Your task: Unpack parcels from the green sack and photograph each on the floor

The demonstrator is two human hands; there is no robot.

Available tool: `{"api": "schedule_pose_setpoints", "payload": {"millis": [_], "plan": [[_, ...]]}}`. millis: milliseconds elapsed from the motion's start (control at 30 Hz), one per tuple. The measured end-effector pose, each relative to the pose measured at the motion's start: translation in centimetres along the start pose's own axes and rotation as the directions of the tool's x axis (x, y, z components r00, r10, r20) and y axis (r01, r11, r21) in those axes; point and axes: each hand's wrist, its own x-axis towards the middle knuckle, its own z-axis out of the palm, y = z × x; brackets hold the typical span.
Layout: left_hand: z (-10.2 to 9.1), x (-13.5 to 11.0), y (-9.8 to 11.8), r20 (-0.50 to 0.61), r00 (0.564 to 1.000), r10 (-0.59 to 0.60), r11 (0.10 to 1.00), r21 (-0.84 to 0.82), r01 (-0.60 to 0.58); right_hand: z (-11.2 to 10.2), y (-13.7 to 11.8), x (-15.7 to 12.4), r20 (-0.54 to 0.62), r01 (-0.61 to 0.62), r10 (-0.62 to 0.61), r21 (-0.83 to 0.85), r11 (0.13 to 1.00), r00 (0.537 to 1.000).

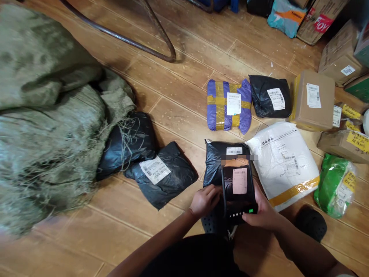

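Note:
In my right hand [265, 211] is a smartphone [239, 202], held upright over a black plastic parcel [212, 163]. The phone's screen shows a parcel label in camera view. My left hand [205, 201] is closed at the near left edge of that black parcel, its fingertips partly hidden beside the phone. A white label strip shows on the parcel's far end, while the phone covers much of the rest. A white plastic parcel [284, 161] with a yellow band lies just right of it. Farther off are a purple taped parcel [243, 109] and another black parcel [259, 96].
To the left, two black parcels [175, 173] lie by a frayed woven sack [57, 127]. A cardboard box [314, 115], a green parcel [330, 184] and several more boxes line the right. A bent metal tube frame [127, 38] rests on the floor at the back.

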Motion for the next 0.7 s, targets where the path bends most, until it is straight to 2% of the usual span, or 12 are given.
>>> {"api": "schedule_pose_setpoints", "payload": {"millis": [133,233,300,333,367,400,467,500,533,567,600,700], "plan": [[0.4,-0.2,-0.4,-0.030,0.999,-0.025,1.000,-0.006,0.025,-1.0,0.2,-0.2,0.080,-0.080,0.073,0.086,0.993,0.994],[0.2,-0.4,-1.0,-0.111,0.988,-0.106,0.994,0.015,0.108,-1.5,0.9,-0.7,0.022,-0.098,0.096,0.099,0.990,0.995],[-0.5,-0.7,-1.8,-0.243,0.945,-0.221,0.971,0.035,0.236,-1.8,1.4,-1.1,-0.022,-0.104,0.107,0.105,0.989,0.994],[-1.1,-1.0,-2.5,-0.333,0.893,-0.304,0.942,0.033,0.333,-1.9,1.7,-1.3,-0.030,-0.113,0.117,0.112,0.987,0.993],[-1.9,-1.4,-3.3,-0.430,0.805,-0.408,0.889,0.013,0.457,-2.0,1.8,-1.4,-0.026,-0.130,0.134,0.123,0.984,0.991],[-2.8,-1.8,-4.2,-0.521,0.667,-0.532,0.796,-0.040,0.604,-2.1,2.0,-1.4,-0.031,-0.133,0.138,0.128,0.983,0.990],[-4.9,-2.9,-6.3,-0.619,0.282,-0.733,0.506,-0.218,0.835,-2.1,2.1,-1.3,-0.062,-0.112,0.123,0.155,0.982,0.990],[-6.0,-3.4,-7.4,-0.621,0.101,-0.777,0.358,-0.304,0.883,-2.1,2.2,-1.3,-0.080,-0.104,0.120,0.176,0.979,0.990],[-7.2,-3.9,-8.6,-0.606,-0.033,-0.795,0.243,-0.367,0.898,-2.0,2.2,-1.2,-0.092,-0.108,0.129,0.207,0.972,0.987],[-8.2,-4.3,-9.7,-0.589,-0.111,-0.801,0.172,-0.404,0.898,-1.9,2.3,-1.1,-0.095,-0.124,0.151,0.243,0.962,0.984],[-9.2,-4.5,-10.9,-0.573,-0.145,-0.806,0.139,-0.421,0.896,-1.8,2.4,-1.1,-0.095,-0.151,0.184,0.279,0.948,0.978],[-10.9,-4.6,-14.0,-0.458,-0.164,-0.874,0.081,-0.469,0.880,-1.6,2.6,-0.9,-0.102,-0.218,0.271,0.363,0.906,0.957]]}}
